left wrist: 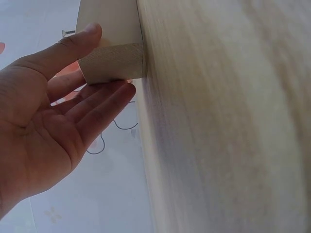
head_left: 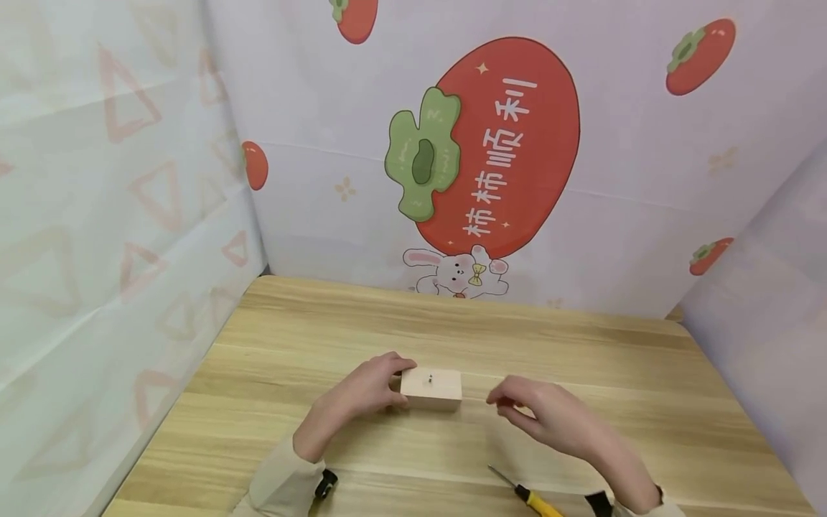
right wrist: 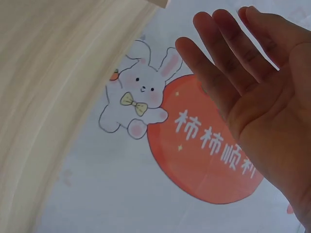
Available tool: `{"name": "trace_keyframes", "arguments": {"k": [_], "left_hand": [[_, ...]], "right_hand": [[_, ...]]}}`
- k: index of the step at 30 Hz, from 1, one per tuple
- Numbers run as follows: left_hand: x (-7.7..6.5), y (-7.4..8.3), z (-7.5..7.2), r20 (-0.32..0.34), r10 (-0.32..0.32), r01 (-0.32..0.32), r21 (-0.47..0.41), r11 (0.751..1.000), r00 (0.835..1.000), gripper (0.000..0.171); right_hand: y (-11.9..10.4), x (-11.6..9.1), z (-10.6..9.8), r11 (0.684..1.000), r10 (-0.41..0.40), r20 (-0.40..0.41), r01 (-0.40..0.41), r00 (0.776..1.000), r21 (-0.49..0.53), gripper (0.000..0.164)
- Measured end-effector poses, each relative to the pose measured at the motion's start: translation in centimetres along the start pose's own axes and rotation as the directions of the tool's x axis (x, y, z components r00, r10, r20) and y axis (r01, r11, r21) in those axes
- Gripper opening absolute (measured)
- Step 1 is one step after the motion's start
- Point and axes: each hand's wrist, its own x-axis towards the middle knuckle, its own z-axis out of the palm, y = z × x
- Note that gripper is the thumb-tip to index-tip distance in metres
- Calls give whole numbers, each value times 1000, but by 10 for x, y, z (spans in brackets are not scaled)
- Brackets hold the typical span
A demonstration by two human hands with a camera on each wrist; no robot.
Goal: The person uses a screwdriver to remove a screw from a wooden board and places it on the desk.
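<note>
A pale wooden block (head_left: 446, 388) lies on the table with a small metal screw (head_left: 430, 378) standing up from its top face. My left hand (head_left: 368, 384) holds the block by its left end, thumb on the near side and fingers on the far side. In the left wrist view the screw (left wrist: 68, 33) juts from the block (left wrist: 109, 24) beyond the thumb. To the right of the block, my right hand (head_left: 543, 413) hovers apart from it, holding nothing. Its fingers are loosely bent, and the right wrist view shows the bare palm (right wrist: 272, 116).
A screwdriver (head_left: 541, 504) with a yellow and black handle lies near the table's front, its tip pointing left and away. The wood-grain table (head_left: 310, 323) meets a printed backdrop (head_left: 310, 237) at the back. Another printed sheet (head_left: 84, 237) stands along the left.
</note>
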Motion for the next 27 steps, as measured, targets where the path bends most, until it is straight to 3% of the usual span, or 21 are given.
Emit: {"name": "trace_keyframes", "arguments": {"k": [7,11,16,21,27], "left_hand": [[-2,2,-2,2,1,-1,1,1000,1000,62],[-3,3,-2,-2,2,-2,2,1000,1000,62],[-2,2,-1,-2,3,-3,0,1000,1000,62],[-2,-1,0,-1,-3,3,3,1000,1000,62],[-2,1,1,-1,-4,4,0,1000,1000,61]], "right_hand": [[15,-44,8,997,78,131,-78,988,-12,17],[19,-65,16,984,129,221,-153,967,92,21],[24,-89,30,967,113,268,-168,957,191,29],[28,-106,45,961,159,306,-218,939,172,41],[31,-110,54,950,213,333,-275,918,150,39]]}}
